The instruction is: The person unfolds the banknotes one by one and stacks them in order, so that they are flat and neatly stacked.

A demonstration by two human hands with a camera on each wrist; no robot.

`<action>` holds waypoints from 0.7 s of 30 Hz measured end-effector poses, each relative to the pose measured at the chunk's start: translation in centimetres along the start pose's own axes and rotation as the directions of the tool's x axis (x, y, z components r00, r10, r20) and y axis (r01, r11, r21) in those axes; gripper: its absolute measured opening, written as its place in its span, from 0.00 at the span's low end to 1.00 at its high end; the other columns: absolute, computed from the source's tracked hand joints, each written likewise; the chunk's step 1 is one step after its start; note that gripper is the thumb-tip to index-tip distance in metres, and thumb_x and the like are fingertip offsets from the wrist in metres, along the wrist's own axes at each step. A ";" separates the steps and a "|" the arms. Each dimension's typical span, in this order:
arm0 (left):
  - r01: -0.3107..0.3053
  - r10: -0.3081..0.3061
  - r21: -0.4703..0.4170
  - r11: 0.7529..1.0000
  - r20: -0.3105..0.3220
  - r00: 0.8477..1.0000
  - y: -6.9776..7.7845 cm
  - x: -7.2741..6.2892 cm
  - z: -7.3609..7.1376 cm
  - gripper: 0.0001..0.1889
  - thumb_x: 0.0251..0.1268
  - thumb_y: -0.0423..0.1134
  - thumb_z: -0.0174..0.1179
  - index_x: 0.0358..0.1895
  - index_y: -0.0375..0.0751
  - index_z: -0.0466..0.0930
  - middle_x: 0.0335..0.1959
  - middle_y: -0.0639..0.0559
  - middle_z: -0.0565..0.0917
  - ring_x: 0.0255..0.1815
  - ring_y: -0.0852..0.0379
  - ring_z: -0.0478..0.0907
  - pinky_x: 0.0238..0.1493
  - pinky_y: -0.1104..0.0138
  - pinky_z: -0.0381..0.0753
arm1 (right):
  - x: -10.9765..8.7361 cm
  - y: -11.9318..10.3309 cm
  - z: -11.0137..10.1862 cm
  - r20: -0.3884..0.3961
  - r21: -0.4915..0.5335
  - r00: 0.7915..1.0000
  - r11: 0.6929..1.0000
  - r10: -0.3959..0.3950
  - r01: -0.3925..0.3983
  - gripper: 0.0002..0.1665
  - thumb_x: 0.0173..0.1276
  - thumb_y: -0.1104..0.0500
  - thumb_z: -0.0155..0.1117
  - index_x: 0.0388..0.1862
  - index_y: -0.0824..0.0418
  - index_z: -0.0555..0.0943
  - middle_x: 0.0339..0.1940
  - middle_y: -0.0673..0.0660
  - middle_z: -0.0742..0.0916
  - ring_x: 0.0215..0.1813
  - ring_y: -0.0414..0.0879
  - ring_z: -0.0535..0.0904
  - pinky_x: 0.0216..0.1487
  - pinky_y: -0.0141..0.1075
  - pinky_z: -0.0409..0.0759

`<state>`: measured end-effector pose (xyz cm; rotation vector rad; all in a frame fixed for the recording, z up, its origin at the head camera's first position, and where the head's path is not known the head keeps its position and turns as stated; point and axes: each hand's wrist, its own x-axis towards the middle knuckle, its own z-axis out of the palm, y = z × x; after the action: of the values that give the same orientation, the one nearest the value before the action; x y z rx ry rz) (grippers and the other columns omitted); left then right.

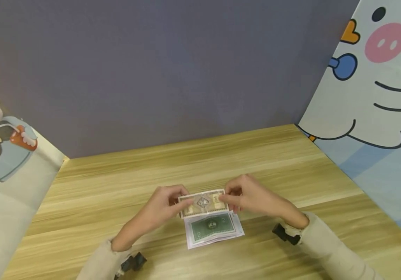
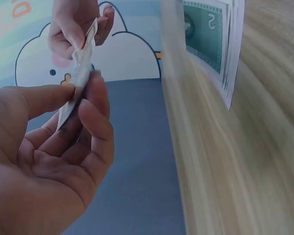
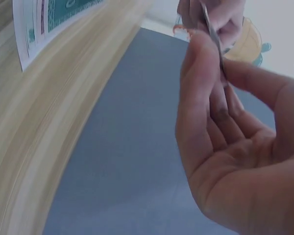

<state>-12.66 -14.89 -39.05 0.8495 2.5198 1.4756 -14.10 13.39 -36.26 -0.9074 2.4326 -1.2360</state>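
A brownish-yellow banknote (image 1: 204, 203) with a white border is stretched between both hands in the head view. My left hand (image 1: 163, 206) pinches its left end, thumb on the face and fingers behind. The right end is pinched the same way by my right hand (image 1: 249, 195). In the left wrist view the banknote (image 2: 81, 73) appears nearly edge-on. Just below it, a green banknote (image 1: 212, 227) marked with a 2 lies on top of a small stack of paper (image 1: 194, 244) on the table. The held note overlaps the stack's upper edge in the head view.
The wooden table (image 1: 116, 179) meets a grey panel (image 1: 172, 77) at the back. Side panels with cartoon prints, a pig-nosed figure (image 1: 386, 42) at right and a figure with a drink (image 1: 2, 144) at left, enclose it. Black devices (image 1: 286, 234) are strapped to the wrists.
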 end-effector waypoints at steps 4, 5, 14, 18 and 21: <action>0.018 -0.017 -0.030 0.999 0.047 0.999 0.0 -0.2 0.6 0.06 0.68 0.41 0.64 0.41 0.42 0.82 0.17 0.53 0.80 0.15 0.50 0.79 0.16 0.63 0.80 | 0.0 0.6 -0.4 0.064 -0.026 0.998 0.999 0.025 -0.023 0.16 0.71 0.55 0.65 0.21 0.55 0.82 0.16 0.53 0.84 0.17 0.47 0.80 0.19 0.36 0.81; 0.015 -0.014 -0.027 1.000 0.051 0.999 -0.1 -0.2 0.8 0.07 0.68 0.40 0.65 0.41 0.41 0.82 0.16 0.53 0.80 0.14 0.48 0.79 0.15 0.65 0.79 | 0.0 0.7 -0.4 0.080 -0.036 0.996 0.999 0.032 -0.029 0.16 0.71 0.56 0.66 0.21 0.55 0.82 0.16 0.53 0.84 0.17 0.48 0.81 0.19 0.36 0.81; 0.079 -0.086 0.041 0.996 0.204 0.975 -1.1 -0.6 3.0 0.07 0.67 0.35 0.65 0.40 0.36 0.78 0.10 0.53 0.76 0.09 0.55 0.76 0.09 0.75 0.68 | -0.1 2.3 0.9 0.214 -0.155 0.971 0.985 0.108 -0.076 0.17 0.69 0.56 0.67 0.19 0.53 0.80 0.15 0.51 0.83 0.18 0.54 0.82 0.17 0.29 0.75; 0.100 -0.110 0.050 0.994 0.260 0.959 -1.7 -0.7 3.8 0.05 0.68 0.35 0.64 0.38 0.38 0.78 0.12 0.54 0.79 0.08 0.60 0.75 0.09 0.75 0.69 | -0.1 2.7 1.7 0.221 -0.210 0.969 0.975 0.113 -0.065 0.18 0.68 0.57 0.68 0.17 0.54 0.80 0.13 0.49 0.82 0.14 0.45 0.79 0.19 0.29 0.76; 0.090 -0.106 0.070 0.993 0.272 0.956 -2.1 -0.9 4.4 0.05 0.68 0.34 0.64 0.35 0.40 0.77 0.12 0.59 0.77 0.08 0.67 0.72 0.09 0.76 0.70 | -0.2 2.8 2.2 0.219 -0.249 0.969 0.967 0.111 -0.055 0.19 0.67 0.58 0.69 0.16 0.55 0.79 0.11 0.47 0.81 0.12 0.38 0.75 0.23 0.30 0.78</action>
<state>-11.21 -12.70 -43.28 0.8573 2.3696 1.1698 -14.05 13.34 -39.77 -0.9414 2.4363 -0.7675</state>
